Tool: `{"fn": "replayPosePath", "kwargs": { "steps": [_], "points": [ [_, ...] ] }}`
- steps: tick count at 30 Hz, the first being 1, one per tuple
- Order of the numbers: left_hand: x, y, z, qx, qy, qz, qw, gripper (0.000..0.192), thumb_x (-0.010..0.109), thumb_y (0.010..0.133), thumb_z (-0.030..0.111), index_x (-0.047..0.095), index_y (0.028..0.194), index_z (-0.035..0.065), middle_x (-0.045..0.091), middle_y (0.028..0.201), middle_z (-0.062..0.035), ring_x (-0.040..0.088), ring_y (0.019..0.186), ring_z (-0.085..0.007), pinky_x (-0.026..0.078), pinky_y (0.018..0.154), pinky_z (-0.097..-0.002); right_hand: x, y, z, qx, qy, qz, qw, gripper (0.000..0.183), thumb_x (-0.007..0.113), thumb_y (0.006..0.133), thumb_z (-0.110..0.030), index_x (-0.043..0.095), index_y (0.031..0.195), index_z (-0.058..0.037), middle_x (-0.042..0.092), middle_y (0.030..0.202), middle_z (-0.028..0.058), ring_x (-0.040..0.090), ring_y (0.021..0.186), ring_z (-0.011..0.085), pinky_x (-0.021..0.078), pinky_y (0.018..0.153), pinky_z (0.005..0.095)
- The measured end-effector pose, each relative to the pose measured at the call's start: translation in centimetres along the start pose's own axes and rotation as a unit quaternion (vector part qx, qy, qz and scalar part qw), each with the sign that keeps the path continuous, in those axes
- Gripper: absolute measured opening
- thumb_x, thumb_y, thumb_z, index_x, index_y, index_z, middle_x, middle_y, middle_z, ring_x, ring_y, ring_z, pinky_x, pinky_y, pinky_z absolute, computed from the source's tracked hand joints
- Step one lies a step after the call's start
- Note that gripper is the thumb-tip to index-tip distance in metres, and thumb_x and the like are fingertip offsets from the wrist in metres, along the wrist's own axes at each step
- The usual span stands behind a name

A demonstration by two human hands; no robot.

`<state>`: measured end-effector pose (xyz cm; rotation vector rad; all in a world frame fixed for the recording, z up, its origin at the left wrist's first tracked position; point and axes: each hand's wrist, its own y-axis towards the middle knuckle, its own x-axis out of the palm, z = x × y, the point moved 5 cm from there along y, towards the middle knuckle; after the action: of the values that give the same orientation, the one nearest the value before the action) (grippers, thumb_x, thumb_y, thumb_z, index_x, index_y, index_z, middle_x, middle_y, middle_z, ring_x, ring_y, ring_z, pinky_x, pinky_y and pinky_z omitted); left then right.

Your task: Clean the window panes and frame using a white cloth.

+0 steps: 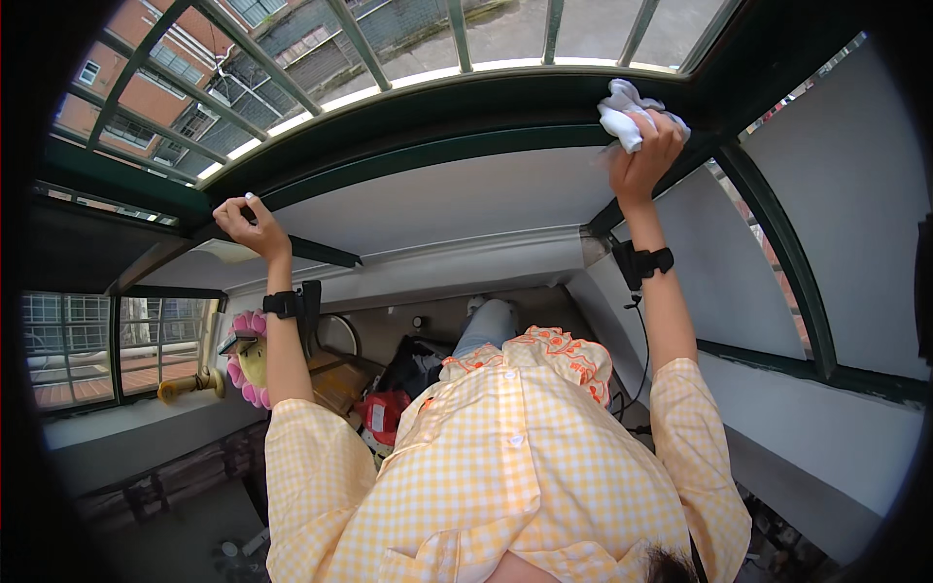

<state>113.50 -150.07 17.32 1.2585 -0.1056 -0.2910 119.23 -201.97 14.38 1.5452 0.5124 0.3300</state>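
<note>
My right hand (649, 157) is raised to the upper right and grips a crumpled white cloth (625, 109). The cloth lies against the dark green window frame (466, 102), close to its right corner. At the frame's left end is my left hand (254, 229), its fingers curled and its thumb bent. No cloth shows in it; whether those fingers clasp the frame or only rest by it is unclear. A black strap with a device sits on each wrist.
Metal security bars (455, 36) stand beyond the window. To the left, a pink flower-shaped cushion (251, 357) and a yellow cylindrical object (191, 385) are by the sill. A cardboard box (339, 382) and a red item (383, 415) lie below. A black cable (645, 335) hangs near my right arm.
</note>
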Motion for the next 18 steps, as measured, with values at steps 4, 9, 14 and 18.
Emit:
{"fn": "replayPosePath", "kwargs": {
  "steps": [4,9,14,18],
  "points": [
    [-0.2,0.0,0.0,-0.004,-0.002,-0.005,1.0,0.024,0.058,0.087,0.014,0.044,0.073,0.0026,0.042,0.083,-0.0092,0.044,0.083,-0.0256,0.036,0.081,-0.037,-0.1,-0.1,-0.1,0.003,0.004,-0.003,1.0,0.026,0.048,0.093,-0.024,0.057,0.114,-0.0134,0.054,0.113,0.0104,0.048,0.108,0.0295,0.0313,0.098,0.0459],
    [0.3,0.0,-0.2,0.007,0.011,-0.006,1.0,0.019,0.056,0.086,0.013,0.045,0.073,0.0028,0.043,0.083,-0.0091,0.044,0.083,-0.0258,0.036,0.082,-0.0381,-0.1,0.0,-0.1,0.001,-0.008,-0.001,1.0,0.026,0.048,0.093,-0.023,0.057,0.115,-0.013,0.054,0.112,0.0104,0.048,0.109,0.03,0.0315,0.098,0.0462],
    [0.4,-0.2,-1.1,0.034,0.028,0.011,0.999,0.016,0.056,0.083,0.013,0.048,0.073,0.0038,0.044,0.082,-0.0083,0.046,0.082,-0.026,0.035,0.08,-0.0385,-0.7,0.7,-1.0,0.038,0.026,-0.033,0.998,0.026,0.048,0.093,-0.021,0.057,0.116,-0.0115,0.054,0.113,0.0108,0.048,0.109,0.0311,0.0318,0.1,0.0463],
    [0.5,-0.3,-0.9,0.033,0.022,0.025,0.999,0.016,0.056,0.083,0.013,0.049,0.073,0.0034,0.045,0.081,-0.009,0.046,0.082,-0.0262,0.036,0.079,-0.0387,-0.9,0.7,-0.9,0.033,0.022,-0.035,0.999,0.026,0.049,0.092,-0.021,0.057,0.116,-0.0115,0.055,0.114,0.011,0.049,0.109,0.0312,0.0324,0.099,0.0463]
  ]
}}
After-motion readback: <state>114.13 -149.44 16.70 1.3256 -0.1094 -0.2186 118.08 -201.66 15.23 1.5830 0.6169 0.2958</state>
